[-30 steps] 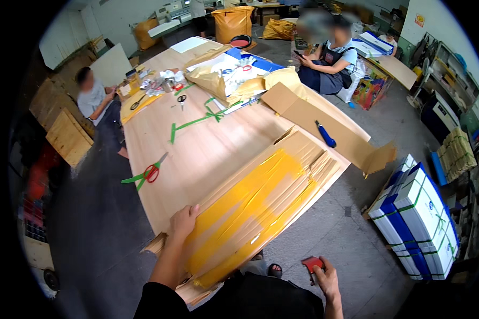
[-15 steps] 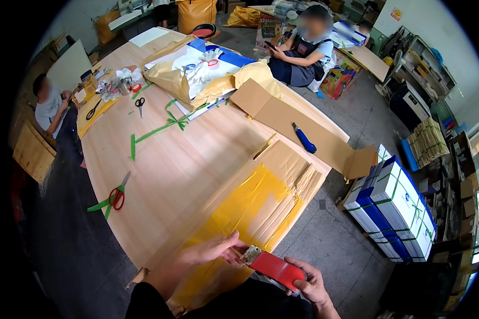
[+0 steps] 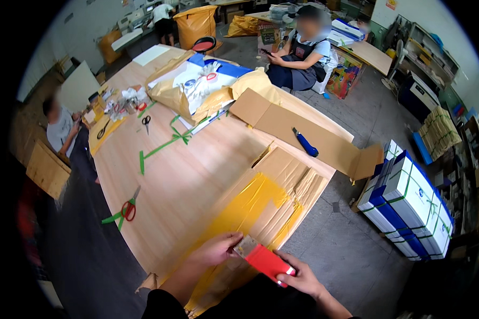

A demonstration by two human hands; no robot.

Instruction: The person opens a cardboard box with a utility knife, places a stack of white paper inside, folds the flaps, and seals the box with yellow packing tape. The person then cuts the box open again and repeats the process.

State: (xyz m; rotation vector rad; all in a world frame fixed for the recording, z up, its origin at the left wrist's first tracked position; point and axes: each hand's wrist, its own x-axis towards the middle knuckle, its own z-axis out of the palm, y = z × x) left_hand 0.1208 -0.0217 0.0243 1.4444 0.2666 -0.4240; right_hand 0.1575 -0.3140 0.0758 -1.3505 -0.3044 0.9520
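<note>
A red tape dispenser (image 3: 269, 261) with a toothed metal end is held over the table's near edge. My right hand (image 3: 299, 276) grips its lower right end, thumb on top. The fingers of my left hand (image 3: 222, 249) are closed at the metal end; whether they pinch a strip of tape there I cannot make out. Beneath both hands lies a flattened cardboard box (image 3: 285, 170), partly covered with wide yellow tape (image 3: 245, 199).
Red-handled scissors (image 3: 129, 209), black scissors (image 3: 146, 123) and green strapping (image 3: 162, 148) lie on the wooden table (image 3: 170, 186). A blue utility knife (image 3: 305, 143) rests on a long cardboard piece (image 3: 282, 127). Strapped white-and-blue bundles (image 3: 410, 196) stand right. Two seated people are nearby.
My left hand has gone from spread fingers to closed fingers at the dispenser's metal end. The dispenser has shifted slightly left and tilted more steeply. The whole view has shifted a little.
</note>
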